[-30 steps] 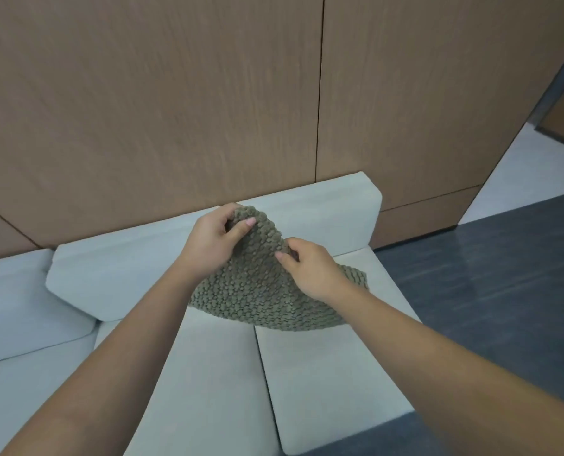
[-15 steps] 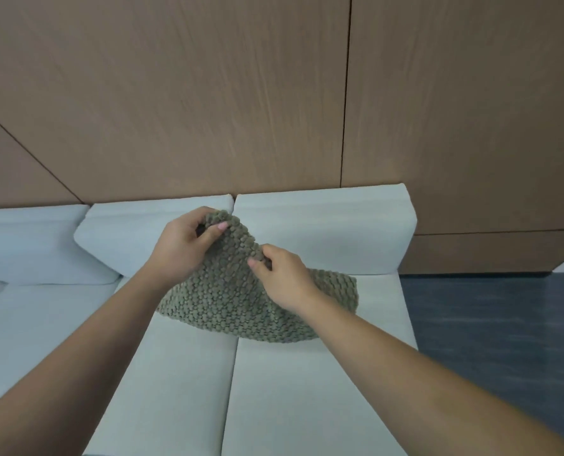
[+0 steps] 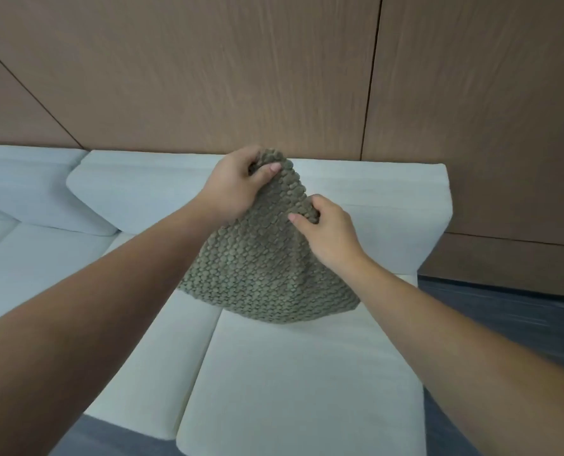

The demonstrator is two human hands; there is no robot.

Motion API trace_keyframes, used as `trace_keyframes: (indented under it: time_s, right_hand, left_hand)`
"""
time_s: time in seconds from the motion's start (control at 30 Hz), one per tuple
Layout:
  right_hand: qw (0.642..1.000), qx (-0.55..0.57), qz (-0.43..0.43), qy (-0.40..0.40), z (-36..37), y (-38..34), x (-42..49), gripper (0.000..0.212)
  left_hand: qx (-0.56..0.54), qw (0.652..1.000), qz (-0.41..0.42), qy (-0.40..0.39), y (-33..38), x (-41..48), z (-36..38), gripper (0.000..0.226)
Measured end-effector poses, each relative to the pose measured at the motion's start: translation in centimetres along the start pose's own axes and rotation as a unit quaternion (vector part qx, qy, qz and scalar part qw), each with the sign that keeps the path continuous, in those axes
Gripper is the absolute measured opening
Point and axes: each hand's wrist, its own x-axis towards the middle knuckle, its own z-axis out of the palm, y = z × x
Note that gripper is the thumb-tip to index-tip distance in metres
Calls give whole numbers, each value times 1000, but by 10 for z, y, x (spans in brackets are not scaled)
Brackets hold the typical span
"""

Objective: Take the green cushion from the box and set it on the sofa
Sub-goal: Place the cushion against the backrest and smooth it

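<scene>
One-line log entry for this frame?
phase: placing | green knitted cushion: on white sofa seat | left hand, right hand: gripping top corner

Knobbly olive-green cushion [image 3: 267, 268], tilted up by its top corner, lower edge on pale sofa [image 3: 283, 383]

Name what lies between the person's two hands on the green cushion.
In the head view, only the cushion's own knobbly top edge runs between the left hand and the right hand; both pinch the green cushion.

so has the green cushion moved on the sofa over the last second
Cannot tell: the camera swung. The green cushion sits over the same seam between seat cushions on the sofa, both hands pinching its top.
</scene>
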Motion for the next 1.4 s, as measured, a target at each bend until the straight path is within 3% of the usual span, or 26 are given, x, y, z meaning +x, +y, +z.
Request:
trace_keyframes:
  time_s: [0.13, 0.2, 0.3, 0.4, 0.47, 0.57, 0.67, 0.73, 0.9, 1.0, 1.1, 1.13, 1.2, 1.23, 1.3, 1.4]
  right_hand:
    - [991, -75, -66, 91, -28, 29, 25, 26]
    - [971, -194, -107, 89, -33, 45, 37, 46]
    - [913, -395, -103, 19, -44, 100, 45, 84]
    - [848, -521, -12, -91, -58, 181, 43, 103]
    - [833, -541, 15, -111, -61, 221, 43, 103]
    - [828, -558, -40, -46, -55, 242, 49, 102]
    - [830, -549, -93, 37, -53, 240, 63, 107]
    - [835, -541, -87, 57, -57, 235, 73, 109]
    - [811, -572, -114, 38, -79, 208, 100, 63]
    - [789, -595, -130, 83, -87, 193, 119, 67]
    - [806, -568, -112, 122, -72, 193, 121, 83]
    - [812, -555, -136, 118, -63, 194, 115, 83]
    - [787, -571, -221, 75, -45, 202, 101, 79]
    - [769, -589, -246, 38, -39, 208, 98, 79]
    - [757, -619, -211, -10, -35, 220, 99, 85]
    - [768, -628, -125, 12, -39, 223, 113, 89]
  left_hand:
    - [-162, 985, -38, 38, -14, 15, 33, 17]
    - [-163, 978, -106, 78, -42, 18, 52, 20]
    - [-38, 977, -191, 89, -95, 15, 89, 31]
    - [-8, 980, -195, 43, -129, -1, 137, 55]
    - [-9, 988, -156, 16, -146, -8, 168, 63]
    - [39, 992, -118, -4, -170, -6, 188, 60]
    - [127, 988, -68, 52, -190, 9, 185, 35]
    - [117, 987, -43, 98, -194, 25, 171, 24]
    - [74, 979, -16, 190, -187, 79, 140, 22]
    - [68, 978, -60, 187, -184, 102, 143, 24]
    - [52, 975, -87, 199, -190, 86, 149, 35]
    - [62, 974, -70, 206, -193, 68, 155, 40]
    - [47, 977, -45, 205, -203, 20, 175, 46]
    - [24, 979, -64, 190, -207, -7, 189, 49]
    - [-36, 981, -150, 114, -218, -54, 221, 60]
    - [-148, 956, -251, 17, -220, -75, 259, 83]
